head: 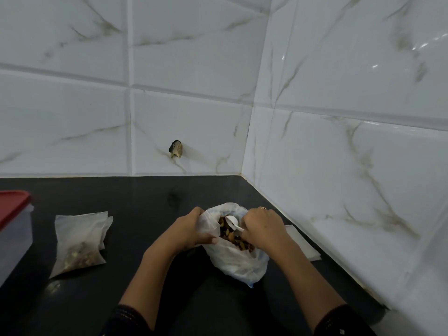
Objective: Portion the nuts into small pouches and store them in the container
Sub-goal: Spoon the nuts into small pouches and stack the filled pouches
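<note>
Mid-task, by my read: the nuts [232,235] are mostly still loose in the white plastic bag [240,265], which stands open on the dark counter [145,202] right in front of you, near the wall corner. A white spoon [231,220] sits bowl-up on top of the nuts. Your right hand [261,226] has its fingers curled round the spoon handle at the bag's mouth. Your left hand [191,229] grips the plastic bag at its near-left rim, thumb and fingers pinched on a translucent flap there; whether that flap is only the rim or also a fresh pouch, cannot tell. Done so far: filled pouches [77,246] lie stacked well to the left, nuts settled in the lower end, at least two by the overlapping edges, exact count unclear. Left to do: more scooping, then storing, since the pouches are outside the container [14,238] at far left. Its red lid [12,204] is on; contents not visible. Flat white empty pouches [303,246] lie beside your right forearm.
</note>
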`<action>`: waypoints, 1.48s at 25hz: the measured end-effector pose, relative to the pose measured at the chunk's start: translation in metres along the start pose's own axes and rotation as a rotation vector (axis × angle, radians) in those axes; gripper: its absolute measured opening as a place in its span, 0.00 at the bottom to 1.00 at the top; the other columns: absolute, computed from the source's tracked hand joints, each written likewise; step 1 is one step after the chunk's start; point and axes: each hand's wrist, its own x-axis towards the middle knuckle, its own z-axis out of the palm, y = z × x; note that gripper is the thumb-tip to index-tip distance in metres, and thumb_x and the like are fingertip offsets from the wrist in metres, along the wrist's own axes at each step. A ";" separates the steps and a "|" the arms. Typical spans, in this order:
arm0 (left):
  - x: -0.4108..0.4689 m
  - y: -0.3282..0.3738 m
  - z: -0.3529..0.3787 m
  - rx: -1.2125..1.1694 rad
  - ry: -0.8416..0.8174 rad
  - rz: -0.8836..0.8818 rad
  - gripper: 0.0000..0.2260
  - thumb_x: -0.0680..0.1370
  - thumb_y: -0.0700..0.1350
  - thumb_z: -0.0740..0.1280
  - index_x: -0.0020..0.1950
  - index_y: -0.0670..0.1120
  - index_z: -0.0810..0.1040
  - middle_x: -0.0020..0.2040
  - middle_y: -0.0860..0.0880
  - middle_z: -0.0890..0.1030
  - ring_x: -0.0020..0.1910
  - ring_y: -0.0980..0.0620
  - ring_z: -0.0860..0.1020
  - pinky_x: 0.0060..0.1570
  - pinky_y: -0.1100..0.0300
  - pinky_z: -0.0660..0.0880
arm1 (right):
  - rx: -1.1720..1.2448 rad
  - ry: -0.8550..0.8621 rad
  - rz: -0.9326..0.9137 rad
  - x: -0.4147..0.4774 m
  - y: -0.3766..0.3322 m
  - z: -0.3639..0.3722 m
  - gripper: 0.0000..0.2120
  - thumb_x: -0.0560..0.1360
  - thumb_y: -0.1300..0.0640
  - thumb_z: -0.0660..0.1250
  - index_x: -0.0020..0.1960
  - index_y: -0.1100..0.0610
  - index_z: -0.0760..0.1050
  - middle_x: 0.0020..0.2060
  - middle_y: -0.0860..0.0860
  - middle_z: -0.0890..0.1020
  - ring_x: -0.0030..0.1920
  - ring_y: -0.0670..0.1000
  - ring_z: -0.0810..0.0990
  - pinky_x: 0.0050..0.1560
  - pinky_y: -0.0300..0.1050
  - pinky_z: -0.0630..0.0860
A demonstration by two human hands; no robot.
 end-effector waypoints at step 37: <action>0.002 0.001 0.017 -0.622 0.036 -0.033 0.18 0.71 0.50 0.72 0.58 0.52 0.70 0.60 0.50 0.72 0.58 0.50 0.73 0.57 0.50 0.75 | 1.364 -0.241 0.731 -0.002 0.010 0.002 0.08 0.75 0.66 0.64 0.37 0.63 0.76 0.24 0.53 0.79 0.22 0.44 0.65 0.19 0.32 0.58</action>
